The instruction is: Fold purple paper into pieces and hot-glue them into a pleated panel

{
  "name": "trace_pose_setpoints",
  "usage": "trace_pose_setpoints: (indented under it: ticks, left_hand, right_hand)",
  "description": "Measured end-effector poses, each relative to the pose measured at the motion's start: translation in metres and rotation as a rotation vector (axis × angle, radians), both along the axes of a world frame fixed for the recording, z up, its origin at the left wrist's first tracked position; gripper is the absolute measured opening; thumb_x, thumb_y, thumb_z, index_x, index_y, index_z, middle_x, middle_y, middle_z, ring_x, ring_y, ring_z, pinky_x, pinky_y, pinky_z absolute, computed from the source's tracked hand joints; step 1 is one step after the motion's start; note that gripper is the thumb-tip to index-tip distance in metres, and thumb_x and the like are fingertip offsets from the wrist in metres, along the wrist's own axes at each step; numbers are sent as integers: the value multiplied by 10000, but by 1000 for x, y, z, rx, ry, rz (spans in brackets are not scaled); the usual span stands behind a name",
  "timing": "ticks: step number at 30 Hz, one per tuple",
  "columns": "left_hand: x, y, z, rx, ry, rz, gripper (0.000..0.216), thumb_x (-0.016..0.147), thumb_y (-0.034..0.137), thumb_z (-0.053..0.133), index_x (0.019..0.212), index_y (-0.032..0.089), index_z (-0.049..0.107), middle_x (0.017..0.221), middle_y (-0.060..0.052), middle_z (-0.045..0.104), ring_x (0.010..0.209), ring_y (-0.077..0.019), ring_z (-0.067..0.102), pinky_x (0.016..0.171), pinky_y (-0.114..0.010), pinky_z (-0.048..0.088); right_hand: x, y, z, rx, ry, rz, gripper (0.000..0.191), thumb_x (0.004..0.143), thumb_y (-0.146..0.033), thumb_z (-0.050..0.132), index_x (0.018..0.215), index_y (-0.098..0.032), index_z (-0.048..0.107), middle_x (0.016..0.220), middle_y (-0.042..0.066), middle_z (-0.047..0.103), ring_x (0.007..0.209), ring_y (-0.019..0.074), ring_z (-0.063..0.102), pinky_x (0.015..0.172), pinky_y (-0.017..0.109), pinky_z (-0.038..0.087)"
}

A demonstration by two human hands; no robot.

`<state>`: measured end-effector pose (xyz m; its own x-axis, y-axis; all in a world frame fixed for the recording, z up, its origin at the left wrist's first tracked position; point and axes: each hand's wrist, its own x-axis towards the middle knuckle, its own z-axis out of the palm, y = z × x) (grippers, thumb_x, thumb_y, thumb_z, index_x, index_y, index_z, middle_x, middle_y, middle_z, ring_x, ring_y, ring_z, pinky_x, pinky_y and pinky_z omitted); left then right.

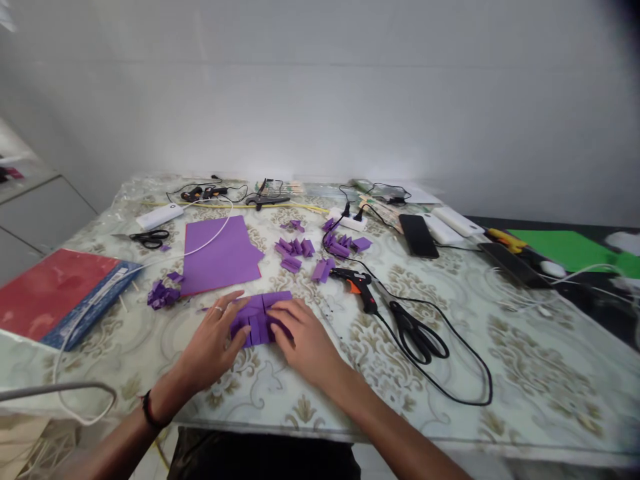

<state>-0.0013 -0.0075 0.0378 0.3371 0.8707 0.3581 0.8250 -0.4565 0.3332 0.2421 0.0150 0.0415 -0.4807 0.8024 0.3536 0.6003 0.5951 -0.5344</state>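
A small purple foam piece, cut into strips along its near edge, lies on the table in front of me. My left hand rests on its left side with the fingers pressing down on it. My right hand presses on its right side, fingers bent over the strips. A larger purple foam sheet lies just behind. Several small folded purple pieces are scattered further back.
A black and orange glue gun and black scissors lie to the right, with a black cable looping round. Another pair of scissors, a red and blue folder, a phone, power strip and green sheet surround them.
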Motion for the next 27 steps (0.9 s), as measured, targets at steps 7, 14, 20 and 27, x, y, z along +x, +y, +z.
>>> trace_pose_setpoints:
  ticks: [7, 14, 20, 27]
  left_hand:
    - [-4, -25, -8, -9, -146, 9, 207, 1035, 258, 644, 1237, 221, 672, 1209, -103, 730, 1142, -281, 735, 999, -452, 631]
    - [-9, -23, -21, -38, -131, -46, 216, 1053, 245, 619, 1242, 222, 721, 1240, -106, 763, 1182, -277, 728, 1052, -476, 609]
    - [-11, -24, -26, -80, -91, -42, 462, 1012, 278, 689, 1472, 277, 641, 1454, -96, 717, 1344, -315, 676, 1206, -580, 510]
    - [-13, -30, -28, -87, -61, -55, 372, 1035, 301, 666, 1403, 274, 713, 1450, -98, 727, 1327, -314, 665, 1151, -544, 548]
  right_hand:
    - [-8, -19, -16, -8, 100, 32, 302, 1040, -140, 599, 1304, -135, 747, 1239, 156, 751, 1162, 304, 692, 1055, 532, 625]
    - [-11, -22, -23, -92, 148, 25, 377, 1033, -163, 638, 1404, -205, 694, 1276, 130, 765, 1202, 308, 700, 1092, 548, 607]
    - [-12, -24, -26, -168, 188, -35, 389, 1046, -215, 660, 1434, -215, 685, 1215, 122, 781, 1153, 296, 724, 1049, 542, 626]
    - [-13, -25, -27, -169, 201, 1, 345, 1066, -218, 623, 1390, -245, 739, 1239, 114, 743, 1184, 278, 698, 1081, 509, 605]
